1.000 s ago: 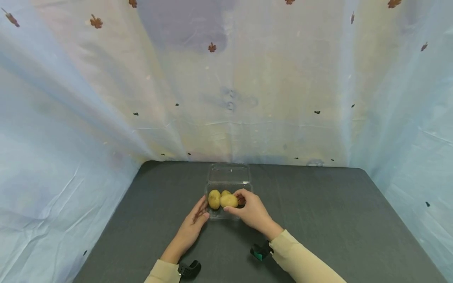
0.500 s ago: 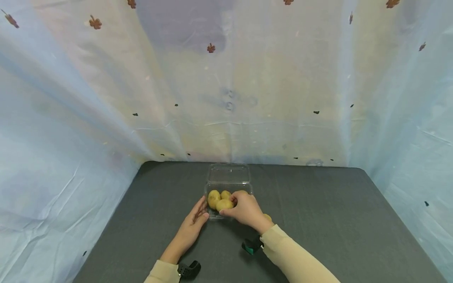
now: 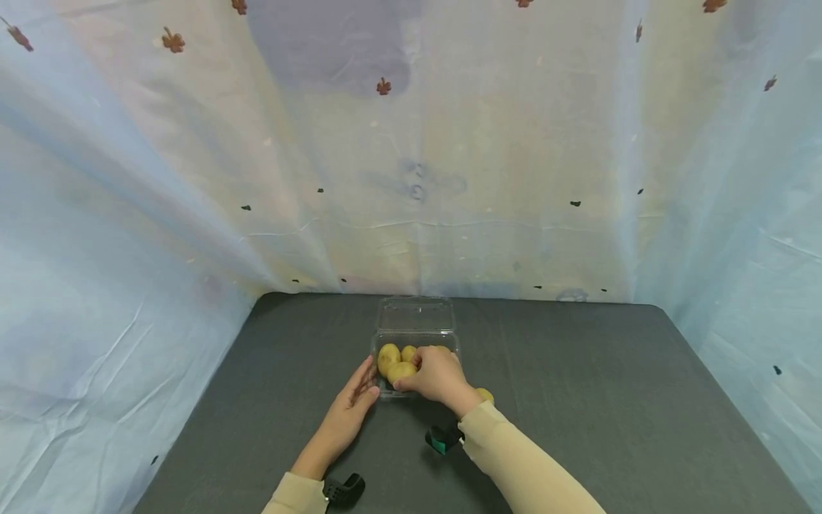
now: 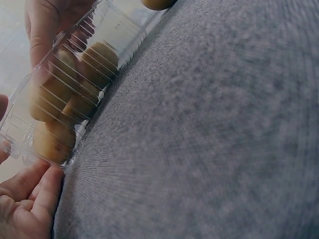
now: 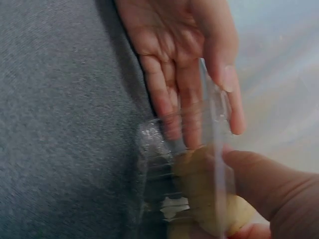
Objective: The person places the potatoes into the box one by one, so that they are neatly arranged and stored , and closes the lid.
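A clear plastic clamshell box [image 3: 383,394] stands on the table, its lid [image 3: 416,314] folded back toward the far side. Several yellow potatoes lie inside, one at the left [image 3: 388,355]. My right hand [image 3: 442,377] reaches into the box from the right and pinches a potato [image 3: 401,372] between thumb and fingers, near the front. That hand covers part of the box's right half. With fairly straight fingers, my left hand [image 3: 347,412] touches the box's left side and front left corner; in the right wrist view the left fingers [image 5: 192,107] show through the plastic.
Another potato [image 3: 485,394] lies on the dark grey table [image 3: 578,400] right of the box, partly hidden by my right wrist. A pale patterned sheet [image 3: 481,143] hangs behind the table and at both sides.
My right hand has moved left and slightly down with the potato, within the box. The potato outside at the right has come into sight. My left hand stays put.
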### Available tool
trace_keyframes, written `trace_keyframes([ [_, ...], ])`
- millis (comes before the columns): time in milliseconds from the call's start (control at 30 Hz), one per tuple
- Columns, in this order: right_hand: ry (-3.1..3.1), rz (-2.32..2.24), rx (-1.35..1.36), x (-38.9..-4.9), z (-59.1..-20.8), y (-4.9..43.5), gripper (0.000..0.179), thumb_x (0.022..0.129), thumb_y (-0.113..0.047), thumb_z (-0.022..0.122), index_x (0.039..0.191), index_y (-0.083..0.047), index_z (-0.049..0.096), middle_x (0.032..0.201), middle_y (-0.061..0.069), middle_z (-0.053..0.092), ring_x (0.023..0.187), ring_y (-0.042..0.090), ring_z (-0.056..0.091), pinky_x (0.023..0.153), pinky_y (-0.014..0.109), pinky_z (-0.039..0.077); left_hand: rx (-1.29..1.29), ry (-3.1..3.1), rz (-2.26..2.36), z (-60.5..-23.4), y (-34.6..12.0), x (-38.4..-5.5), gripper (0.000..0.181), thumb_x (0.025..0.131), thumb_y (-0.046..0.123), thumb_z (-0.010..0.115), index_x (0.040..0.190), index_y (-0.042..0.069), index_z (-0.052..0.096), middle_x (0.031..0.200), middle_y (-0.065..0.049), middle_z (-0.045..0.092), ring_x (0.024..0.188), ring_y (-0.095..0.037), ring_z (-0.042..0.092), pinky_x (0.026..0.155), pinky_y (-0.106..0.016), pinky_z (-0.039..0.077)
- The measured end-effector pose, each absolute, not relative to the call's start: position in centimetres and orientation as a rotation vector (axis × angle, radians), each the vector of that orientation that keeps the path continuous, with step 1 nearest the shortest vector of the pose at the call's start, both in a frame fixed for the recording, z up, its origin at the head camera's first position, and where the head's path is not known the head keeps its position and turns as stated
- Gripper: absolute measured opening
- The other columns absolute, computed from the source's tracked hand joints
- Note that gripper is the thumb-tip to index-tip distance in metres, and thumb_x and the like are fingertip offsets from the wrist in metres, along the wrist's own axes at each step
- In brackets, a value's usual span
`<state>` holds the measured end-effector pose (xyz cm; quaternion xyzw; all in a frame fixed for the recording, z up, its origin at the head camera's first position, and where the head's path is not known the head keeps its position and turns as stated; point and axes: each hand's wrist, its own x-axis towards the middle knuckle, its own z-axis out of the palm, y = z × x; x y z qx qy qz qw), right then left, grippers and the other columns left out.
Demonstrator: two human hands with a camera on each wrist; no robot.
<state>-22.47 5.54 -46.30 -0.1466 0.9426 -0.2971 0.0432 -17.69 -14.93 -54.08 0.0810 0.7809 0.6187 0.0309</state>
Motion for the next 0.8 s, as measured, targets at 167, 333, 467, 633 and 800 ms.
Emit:
trace_keyframes([
  [167,2.838,-0.961,-0.463,-22.38,-46.47,5.64,0.041,0.074,-0.045,0.082,0.090,-0.011,0.066,0.068,-0.005,0.057,0.058,0.013,0.050,0.057,0.032,0.043,0.272,2.409,1.911,-54.10,-14.91,-17.70,0.057,0.103,0.024,0.050,0.154,0.030,0.024,0.154,0.002,0.031,0.140,-0.017,0.032,0.112,-0.041,0.029],
  [333,2.713,-1.062,-0.456,-22.37,-46.44,5.81,0.036,0.077,-0.036,0.083,0.093,-0.009,0.066,0.071,-0.003,0.058,0.058,0.012,0.051,0.050,0.028,0.043,0.297,2.404,1.909,-54.18,-14.93,-17.71,0.058,0.103,0.023,0.049,0.155,0.027,0.024,0.155,0.000,0.030,0.140,-0.019,0.031,0.112,-0.041,0.029],
  [467,2.666,-1.071,-0.480,-22.42,-46.44,5.76,0.023,0.081,-0.028,0.080,0.084,-0.012,0.065,0.067,-0.003,0.057,0.055,0.013,0.050,0.048,0.027,0.041,0.273,2.392,1.908,-54.15,-14.96,-17.72,0.057,0.103,0.023,0.049,0.154,0.030,0.024,0.154,0.005,0.030,0.140,-0.014,0.031,0.112,-0.039,0.029],
  [633,2.653,-1.077,-0.477,-22.31,-46.46,5.80,0.020,0.085,-0.026,0.077,0.076,-0.014,0.063,0.061,-0.003,0.053,0.051,0.013,0.046,0.046,0.026,0.038,0.263,2.385,1.913,-54.19,-14.97,-17.78,0.056,0.103,0.022,0.049,0.154,0.030,0.025,0.153,0.007,0.032,0.139,-0.010,0.032,0.112,-0.037,0.029],
  [800,2.657,-1.056,-0.442,-22.25,-46.37,5.81,0.019,0.088,-0.027,0.074,0.076,-0.015,0.064,0.062,-0.003,0.055,0.052,0.014,0.048,0.047,0.028,0.039,0.268,2.386,1.911,-54.16,-14.97,-17.82,0.057,0.103,0.023,0.050,0.154,0.029,0.025,0.153,0.006,0.032,0.139,-0.010,0.031,0.112,-0.036,0.029],
])
